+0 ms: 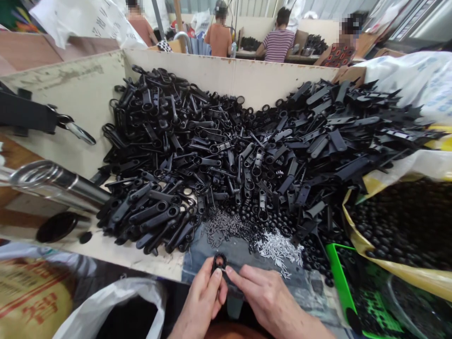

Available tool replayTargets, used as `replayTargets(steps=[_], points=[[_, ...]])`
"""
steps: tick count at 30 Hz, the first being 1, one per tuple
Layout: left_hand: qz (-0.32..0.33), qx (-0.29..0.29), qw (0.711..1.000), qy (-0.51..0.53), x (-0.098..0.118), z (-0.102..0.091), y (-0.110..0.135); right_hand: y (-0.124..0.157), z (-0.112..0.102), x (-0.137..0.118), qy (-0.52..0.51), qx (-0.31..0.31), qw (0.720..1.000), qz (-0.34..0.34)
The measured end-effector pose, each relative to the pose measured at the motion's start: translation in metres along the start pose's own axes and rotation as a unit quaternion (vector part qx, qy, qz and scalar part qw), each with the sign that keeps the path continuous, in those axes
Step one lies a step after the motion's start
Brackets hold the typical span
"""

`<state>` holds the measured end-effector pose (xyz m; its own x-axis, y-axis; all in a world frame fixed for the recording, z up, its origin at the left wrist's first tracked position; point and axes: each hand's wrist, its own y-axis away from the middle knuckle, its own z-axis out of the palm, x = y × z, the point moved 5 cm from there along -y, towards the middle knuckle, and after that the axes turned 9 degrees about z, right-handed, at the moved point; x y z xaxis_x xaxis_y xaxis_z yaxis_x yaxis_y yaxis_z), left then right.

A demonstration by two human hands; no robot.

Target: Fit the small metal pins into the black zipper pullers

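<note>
Both my hands meet at the bottom centre over a small black plastic part with a ring end (219, 262). My left hand (203, 296) pinches it with thumb and forefinger. My right hand (263, 296) grips its lower end, fingers pressed against it. Just beyond lie small silver pins (278, 248) and darker screws (222, 225) on a grey patch. A big heap of black plastic arms (226, 150) fills the bench behind.
A cardboard wall (70, 99) rings the heap. A chrome tube (52, 181) juts in from the left. A yellow bag of black round pieces (406, 226) and a green crate (339, 278) sit right. White bags (113, 306) lie lower left. Several people sit at the back.
</note>
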<state>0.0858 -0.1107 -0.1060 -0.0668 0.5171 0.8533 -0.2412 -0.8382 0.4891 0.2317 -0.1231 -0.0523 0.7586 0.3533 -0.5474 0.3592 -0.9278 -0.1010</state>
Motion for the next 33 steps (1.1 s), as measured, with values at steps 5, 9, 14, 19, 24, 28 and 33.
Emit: replayTargets(steps=[5, 9, 14, 19, 24, 28, 33], points=[[-0.007, -0.004, 1.000, -0.012, 0.001, 0.001, 0.002, -0.002, -0.004, -0.001, -0.011, -0.045, 0.999, 0.000], [-0.003, -0.013, 0.999, -0.045, 0.000, -0.001, 0.003, -0.004, -0.007, 0.001, -0.058, -0.061, 0.996, 0.009], [-0.011, -0.018, 0.999, -0.048, -0.002, -0.004, 0.005, -0.006, -0.009, 0.001, -0.079, -0.043, 0.996, -0.008], [-0.036, 0.055, 0.998, 0.010, -0.009, -0.008, 0.008, -0.005, -0.005, 0.001, -0.070, -0.024, 0.997, -0.007], [-0.058, 0.063, 0.996, 0.037, -0.011, -0.004, 0.009, -0.004, 0.000, -0.003, -0.020, -0.013, 1.000, 0.008], [-0.046, 0.083, 0.994, 0.051, -0.009, -0.003, 0.008, -0.006, 0.001, -0.004, -0.014, -0.032, 0.999, 0.025], [-0.030, 0.074, 0.996, 0.035, -0.009, -0.004, 0.006, -0.010, -0.002, -0.012, 0.037, -0.048, 0.998, 0.033]])
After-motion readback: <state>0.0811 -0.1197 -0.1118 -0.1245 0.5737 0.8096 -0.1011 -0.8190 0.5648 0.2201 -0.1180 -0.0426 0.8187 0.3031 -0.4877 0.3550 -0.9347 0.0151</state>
